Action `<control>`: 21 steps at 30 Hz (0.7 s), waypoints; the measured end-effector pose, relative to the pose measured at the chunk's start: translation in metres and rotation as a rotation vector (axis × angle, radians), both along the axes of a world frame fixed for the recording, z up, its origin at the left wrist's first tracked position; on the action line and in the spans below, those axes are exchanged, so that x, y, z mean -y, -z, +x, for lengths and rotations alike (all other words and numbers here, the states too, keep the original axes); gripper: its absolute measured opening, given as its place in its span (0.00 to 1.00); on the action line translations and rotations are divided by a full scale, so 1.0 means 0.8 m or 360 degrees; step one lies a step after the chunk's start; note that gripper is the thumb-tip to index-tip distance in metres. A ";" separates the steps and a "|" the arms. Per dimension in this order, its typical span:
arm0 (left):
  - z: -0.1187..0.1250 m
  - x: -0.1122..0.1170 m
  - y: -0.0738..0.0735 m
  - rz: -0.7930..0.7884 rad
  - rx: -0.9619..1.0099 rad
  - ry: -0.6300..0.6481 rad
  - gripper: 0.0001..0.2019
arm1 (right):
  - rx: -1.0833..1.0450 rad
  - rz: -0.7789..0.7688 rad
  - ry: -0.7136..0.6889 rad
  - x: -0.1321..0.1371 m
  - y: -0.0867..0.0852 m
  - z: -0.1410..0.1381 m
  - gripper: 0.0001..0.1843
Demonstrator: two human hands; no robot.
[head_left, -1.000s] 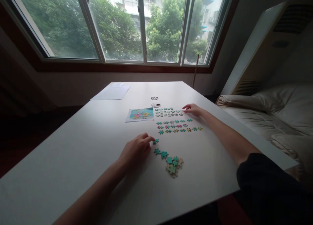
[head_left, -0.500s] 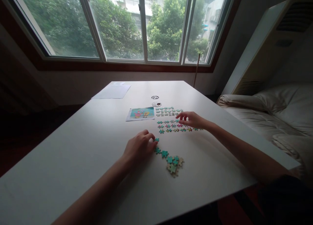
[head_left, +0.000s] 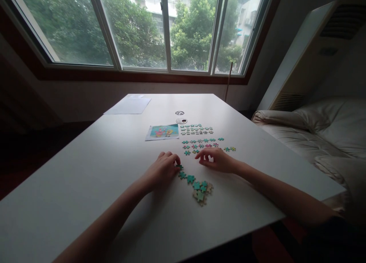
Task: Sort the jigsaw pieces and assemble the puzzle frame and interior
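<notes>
My left hand (head_left: 163, 168) rests on the white table with its fingers curled, thumb and fingertips closed on a small teal puzzle piece (head_left: 179, 166). Just beside it lie more teal pieces (head_left: 190, 178), which trail toward a small pile of teal, green and beige puzzle pieces (head_left: 199, 195). My right hand (head_left: 217, 160) hovers over the near edge of the sorted puzzle rows (head_left: 201, 145); its fingers are bent but apart, with nothing visible between them. It hides part of the nearest row.
A printed cartoon picture (head_left: 162, 132) lies left of the rows, with further pieces (head_left: 197, 129) in lines behind. Two round items (head_left: 181, 121) and white paper sheets (head_left: 128, 105) lie farther back on the table (head_left: 85, 171). A padded sofa (head_left: 286, 129) stands at the right.
My right hand has come nearer and a little left, from the middle of the sorted rows to their near edge. My left hand stays at the teal piece, which sits slightly lower in view.
</notes>
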State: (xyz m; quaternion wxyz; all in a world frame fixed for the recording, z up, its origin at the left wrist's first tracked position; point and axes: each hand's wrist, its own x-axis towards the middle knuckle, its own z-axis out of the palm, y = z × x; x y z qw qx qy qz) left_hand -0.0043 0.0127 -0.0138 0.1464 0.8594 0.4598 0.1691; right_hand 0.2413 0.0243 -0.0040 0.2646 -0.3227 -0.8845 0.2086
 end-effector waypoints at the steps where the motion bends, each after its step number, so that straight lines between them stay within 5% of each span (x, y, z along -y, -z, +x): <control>1: -0.001 0.001 0.001 0.0005 0.0021 0.0010 0.03 | -0.0008 -0.0002 0.0001 0.003 0.000 -0.002 0.08; 10: -0.002 0.014 0.001 0.0145 0.0165 0.0082 0.11 | -0.0100 -0.0037 -0.0079 0.024 0.002 -0.010 0.07; 21: 0.020 0.028 -0.011 0.0254 0.0771 0.0150 0.03 | -0.0127 0.0090 0.0037 0.036 0.010 -0.021 0.08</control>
